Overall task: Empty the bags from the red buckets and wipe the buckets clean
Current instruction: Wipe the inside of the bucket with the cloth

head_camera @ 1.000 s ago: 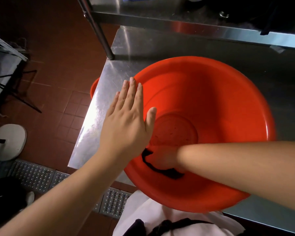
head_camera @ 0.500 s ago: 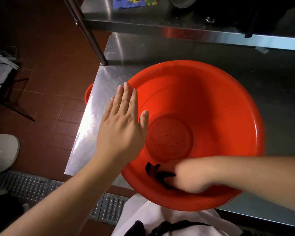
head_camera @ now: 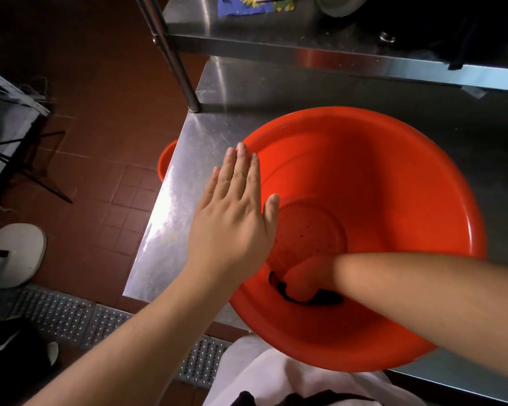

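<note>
The wide, round red plastic bucket (head_camera: 379, 183) sits on the brushed stainless-steel desk (head_camera: 170, 230) near its left front corner, its near rim overhanging the desk edge toward the person. No bag is seen inside it; a few dark specks are visible on the circular base. A crumpled dark cloth (head_camera: 302, 295) is pressed against the lower near wall of the bucket by the right hand (head_camera: 308, 276), whose fingers are curled over the cloth, though the exact grip is blurred.

Compared with half a second ago, the right hand and cloth have been carried from low on the near wall up toward the edge of the base. A wiping stroke is judged to be in progress, so the emptying step appears done for this bucket and the cleaning is under way.

The left hand (head_camera: 235, 218) is laid flat on the left rim, fingers straight and together, holding nothing; it has stayed there throughout, apparently steadying the bucket.

Part of a second red bucket (head_camera: 166, 162) is seen below the desk's left edge, over the brown tiled floor (head_camera: 106, 118).
</note>
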`<state>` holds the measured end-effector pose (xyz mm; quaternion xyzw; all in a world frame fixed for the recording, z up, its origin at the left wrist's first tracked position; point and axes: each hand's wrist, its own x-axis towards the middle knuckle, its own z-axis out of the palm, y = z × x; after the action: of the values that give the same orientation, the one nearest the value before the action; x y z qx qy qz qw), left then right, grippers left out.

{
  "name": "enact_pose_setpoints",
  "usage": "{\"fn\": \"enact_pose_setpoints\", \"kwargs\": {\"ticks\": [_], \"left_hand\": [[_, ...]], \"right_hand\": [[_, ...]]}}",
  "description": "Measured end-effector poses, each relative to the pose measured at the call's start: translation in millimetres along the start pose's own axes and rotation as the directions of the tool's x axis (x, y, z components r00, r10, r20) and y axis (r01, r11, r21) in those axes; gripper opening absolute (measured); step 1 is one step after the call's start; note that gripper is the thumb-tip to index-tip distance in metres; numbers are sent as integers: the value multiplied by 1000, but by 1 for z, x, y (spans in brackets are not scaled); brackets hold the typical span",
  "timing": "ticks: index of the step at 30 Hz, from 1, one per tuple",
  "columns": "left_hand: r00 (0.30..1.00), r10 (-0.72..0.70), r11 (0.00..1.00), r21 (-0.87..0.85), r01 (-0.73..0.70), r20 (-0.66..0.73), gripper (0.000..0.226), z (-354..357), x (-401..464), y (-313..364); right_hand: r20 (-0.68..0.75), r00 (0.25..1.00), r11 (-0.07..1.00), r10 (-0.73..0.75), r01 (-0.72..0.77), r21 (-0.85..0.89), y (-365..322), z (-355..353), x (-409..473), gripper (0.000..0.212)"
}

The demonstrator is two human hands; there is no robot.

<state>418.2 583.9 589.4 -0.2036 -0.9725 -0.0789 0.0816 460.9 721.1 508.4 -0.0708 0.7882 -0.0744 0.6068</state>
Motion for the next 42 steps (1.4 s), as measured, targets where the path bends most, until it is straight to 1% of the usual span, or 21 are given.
{"fn": "enact_pose_setpoints", "kwargs": {"ticks": [3,6,7,9,12,14,15,17,19,21,22,23,25,27,28,32,36,38,42], "left_hand": [[1000,-1,1000,2,1,9,67,-1,0,0],[1000,2,1000,1,-2,19,67,-1,-1,-1],[1000,3,1000,5,-4,20,67,-1,-1,-2],[1000,7,1000,15,-7,23,67,-1,-2,-4],[999,23,1000,15,-23,23,66,-2,-1,-2],[999,32,999,13,-32,18,66,-2,1,1],[999,32,999,14,-32,20,67,-2,2,1],[999,31,999,16,-31,30,67,-3,3,1],[999,33,999,21,-34,35,67,-2,2,0],[999,36,999,19,-37,29,67,-2,1,-1],[999,39,999,15,-39,25,66,-1,2,-1],[999,41,999,11,-41,20,66,-1,2,-1],[999,42,999,9,-42,19,66,-2,3,-1],[999,42,999,8,-42,27,66,-2,3,-2],[998,46,999,5,-46,30,66,-2,3,-2],[994,102,995,-24,-102,33,66,-5,11,-2],[981,180,984,-35,-177,74,68,-8,28,-8],[967,234,972,-44,-230,98,67,-9,41,-12],[940,321,945,-109,-309,118,63,-10,62,-13]], "right_hand": [[-77,989,989,-127,132,70,-1,6,-36,33],[-203,941,947,-273,300,117,3,16,-88,41],[-225,919,925,-323,356,129,7,19,-107,40],[-240,900,902,-363,404,154,17,20,-148,37],[-186,921,922,-342,367,126,34,20,-184,42],[-110,939,938,-325,335,86,41,16,-184,41],[-71,947,947,-315,318,36,44,13,-177,40],[3,961,954,-276,274,-120,48,8,-148,40],[136,969,936,-208,237,-260,45,7,-108,43],[276,952,920,-130,220,-326,37,5,-68,34],[303,949,902,-83,200,-382,32,2,-53,28],[290,956,879,-43,174,-443,29,-1,-41,29],[189,981,830,-29,129,-543,25,-3,-24,35],[79,996,822,-37,75,-565,24,2,-10,41],[61,998,836,-22,52,-547,23,5,-4,43],[67,998,877,-1,33,-480,25,9,10,41],[60,998,891,-18,44,-453,25,3,20,43],[70,997,913,-30,56,-404,23,0,24,45],[43,997,953,-63,73,-294,21,2,33,48]]}}
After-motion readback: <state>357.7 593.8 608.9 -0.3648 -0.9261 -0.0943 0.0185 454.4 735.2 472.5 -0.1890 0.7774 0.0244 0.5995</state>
